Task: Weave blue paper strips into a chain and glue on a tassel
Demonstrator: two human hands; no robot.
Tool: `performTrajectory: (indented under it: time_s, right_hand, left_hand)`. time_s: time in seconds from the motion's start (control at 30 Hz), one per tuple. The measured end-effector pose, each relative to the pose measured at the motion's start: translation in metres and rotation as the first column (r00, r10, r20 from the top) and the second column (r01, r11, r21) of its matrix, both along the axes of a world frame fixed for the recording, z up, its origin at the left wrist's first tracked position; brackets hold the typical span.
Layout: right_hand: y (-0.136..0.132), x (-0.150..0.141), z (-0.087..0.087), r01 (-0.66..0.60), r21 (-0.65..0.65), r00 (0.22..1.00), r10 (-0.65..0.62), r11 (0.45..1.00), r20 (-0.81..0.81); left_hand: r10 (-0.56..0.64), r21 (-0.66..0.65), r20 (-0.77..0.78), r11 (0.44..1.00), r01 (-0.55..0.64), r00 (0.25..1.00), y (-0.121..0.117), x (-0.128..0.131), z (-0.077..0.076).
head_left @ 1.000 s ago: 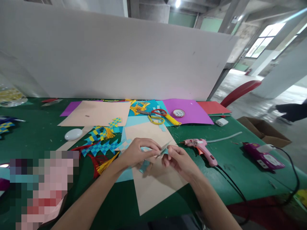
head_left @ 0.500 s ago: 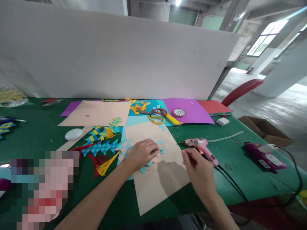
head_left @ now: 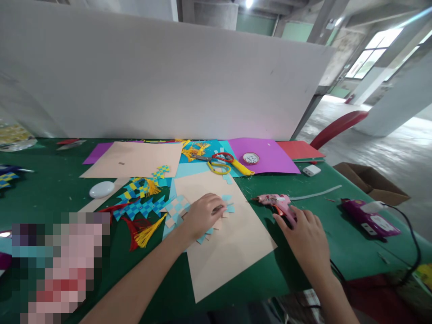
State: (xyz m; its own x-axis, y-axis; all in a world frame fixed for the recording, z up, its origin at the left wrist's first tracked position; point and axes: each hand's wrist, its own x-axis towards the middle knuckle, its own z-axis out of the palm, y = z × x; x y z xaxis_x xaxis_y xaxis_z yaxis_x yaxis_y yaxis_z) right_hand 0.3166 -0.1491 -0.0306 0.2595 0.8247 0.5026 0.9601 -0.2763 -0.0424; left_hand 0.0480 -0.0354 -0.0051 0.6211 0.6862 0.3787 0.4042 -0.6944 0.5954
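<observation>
At left, a white oval dish (head_left: pixel 101 189), then blue-and-yellow woven strips (head_left: pixel 140 208) and a yellow tassel (head_left: pixel 147 235), crowded close together on the green counter (head_left: pixel 347 256), with bare green below and farther left. Next, light-blue-and-peach woven paper (head_left: pixel 177 209), lying across the left edge of a peach sheet (head_left: pixel 232 252); whether one piece or two, hard to tell beneath the left hand (head_left: pixel 204 216). Fingers curled there, apparently pinching a bit of the weave; nearly the same place as half a second ago. Together over a paper slip a second ago, the two hands now well apart. Behind, scissors (head_left: pixel 219 157), out of the way. Beyond the weave, open peach surface down to the sheet's lower right corner, clear of both hands. Farther right, the biggest change: the right hand (head_left: pixel 305 231) shifted from the sheet's edge to the handle of a pink glue gun (head_left: pixel 275 199), thumb and fingers on either side, firmness of grasp impossible to tell. Judged from this, work now split between steadying paper and taking up a tool. Around the nozzle, bare counter toward the sheet; behind, a glue stick (head_left: pixel 317 193); at far right, near the counter's edge, a purple power strip (head_left: pixel 374 218) and a looping black cord (head_left: pixel 418 243).
</observation>
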Motion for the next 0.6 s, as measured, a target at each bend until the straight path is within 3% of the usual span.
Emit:
performTrajectory:
  time_s: [0.17,0.33,0.47,0.6]
  right_hand:
    - [0.009,0.001,-0.004,0.062,-0.024,0.997,-0.063,0.998,-0.046]
    - [0.007,-0.018,0.013,0.103,-0.092,0.968,-0.121,0.990,-0.219]
    - [0.005,-0.032,0.024,0.091,-0.127,0.955,-0.123,0.988,-0.269]
    - [0.005,-0.032,0.025,0.084,-0.109,0.953,-0.112,0.991,-0.280]
  left_hand:
    - [0.010,-0.016,-0.024,1.000,-0.010,1.000,0.000,-0.001,0.002]
    - [0.042,-0.027,-0.049,0.999,-0.043,0.998,-0.001,-0.002,0.003]
    - [-0.023,-0.044,-0.067,0.999,0.020,0.997,-0.001,-0.005,0.005]
    - [-0.080,-0.055,-0.091,0.996,0.075,0.993,0.000,-0.008,0.006]
